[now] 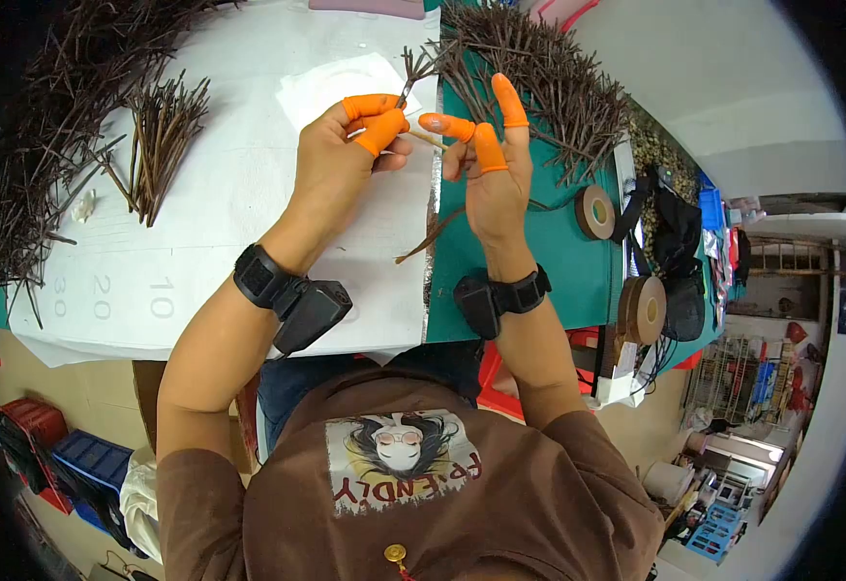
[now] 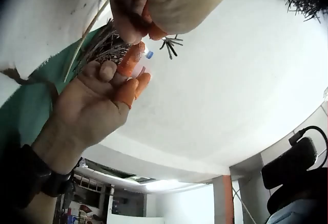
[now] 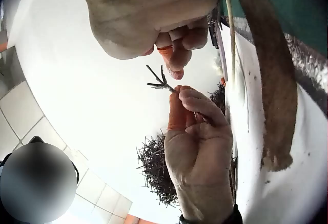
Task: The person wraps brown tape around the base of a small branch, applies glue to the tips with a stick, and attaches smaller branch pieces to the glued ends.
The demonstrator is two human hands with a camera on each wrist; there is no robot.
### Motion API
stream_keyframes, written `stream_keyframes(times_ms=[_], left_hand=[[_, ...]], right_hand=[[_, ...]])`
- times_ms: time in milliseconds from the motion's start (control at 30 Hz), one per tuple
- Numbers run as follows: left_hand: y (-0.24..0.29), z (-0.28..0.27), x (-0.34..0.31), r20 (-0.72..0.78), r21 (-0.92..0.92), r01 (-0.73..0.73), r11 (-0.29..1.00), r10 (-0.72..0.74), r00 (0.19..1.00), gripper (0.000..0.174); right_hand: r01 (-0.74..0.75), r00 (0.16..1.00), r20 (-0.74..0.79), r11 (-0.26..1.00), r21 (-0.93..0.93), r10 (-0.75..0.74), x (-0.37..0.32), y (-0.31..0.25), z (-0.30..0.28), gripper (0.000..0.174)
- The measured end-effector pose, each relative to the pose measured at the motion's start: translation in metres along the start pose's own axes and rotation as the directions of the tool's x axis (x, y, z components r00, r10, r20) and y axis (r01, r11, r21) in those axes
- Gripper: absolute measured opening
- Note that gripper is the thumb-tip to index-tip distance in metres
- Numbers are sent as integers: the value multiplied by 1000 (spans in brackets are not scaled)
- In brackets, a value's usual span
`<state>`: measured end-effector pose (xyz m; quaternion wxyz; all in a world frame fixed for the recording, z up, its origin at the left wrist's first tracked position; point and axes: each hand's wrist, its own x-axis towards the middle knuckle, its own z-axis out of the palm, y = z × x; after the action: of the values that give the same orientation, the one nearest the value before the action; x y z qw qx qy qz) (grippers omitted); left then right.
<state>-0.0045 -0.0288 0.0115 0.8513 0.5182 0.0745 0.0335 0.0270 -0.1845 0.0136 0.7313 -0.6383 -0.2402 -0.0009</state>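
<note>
My left hand (image 1: 336, 160) pinches a dark twig (image 1: 413, 73) between orange-covered thumb and finger; its forked tip spreads above them. From that hand a thin pale stem (image 1: 427, 139) slants toward my right hand (image 1: 497, 174). The right hand is raised close beside it, one orange-capped finger pointing up and the others loosely bent. In the right wrist view the forked tip (image 3: 159, 80) stands out from the left fingertips, just below the right hand (image 3: 154, 14). A brown tape strip (image 1: 430, 239) runs beneath the right wrist, its loose end over the white sheet.
A small twig bundle (image 1: 162, 140) lies left on the white sheet (image 1: 220, 261). Large twig heaps fill the far left (image 1: 26, 145) and back right (image 1: 549, 77). A tape roll (image 1: 595, 212) sits on the green mat (image 1: 558, 261); another roll (image 1: 644, 310) stands at the table edge.
</note>
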Motion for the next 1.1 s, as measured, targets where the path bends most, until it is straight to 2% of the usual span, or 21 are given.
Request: stream_keyframes(times_ms=[100,200,300,567,700,767,900,967,1100], left_hand=[[-1,0,-1,13,63,-37,997,36,999,20],[0,2,-2,48,98,-28,995,23,999,19],[-3,2,-3,75,103,-19,995,12,997,19],[-7,1,-2,119,37,27,999,-32,992,19],[-6,2,-2,138,92,17,996,-30,990,18],[-8,2,-1,140,128,-6,992,-12,990,18],[-10,1,3,73,182,-39,982,26,997,17],[-9,-2,6,21,197,-58,979,55,998,18],[-1,-9,10,-42,110,-31,993,35,998,18]], right_hand=[[-53,999,9,997,52,52,1,-1,0,54],[-114,993,28,954,277,110,1,-5,3,59],[-157,987,79,923,351,138,1,-3,0,63],[-133,990,77,951,280,116,-1,-7,6,60],[-134,988,114,935,329,101,0,-6,5,69],[-120,989,116,960,251,93,-1,-5,5,68],[-56,992,119,995,83,46,-5,-1,7,67],[-33,993,119,997,76,24,-4,-2,6,66],[-2,993,119,996,85,-8,-2,-3,4,61]])
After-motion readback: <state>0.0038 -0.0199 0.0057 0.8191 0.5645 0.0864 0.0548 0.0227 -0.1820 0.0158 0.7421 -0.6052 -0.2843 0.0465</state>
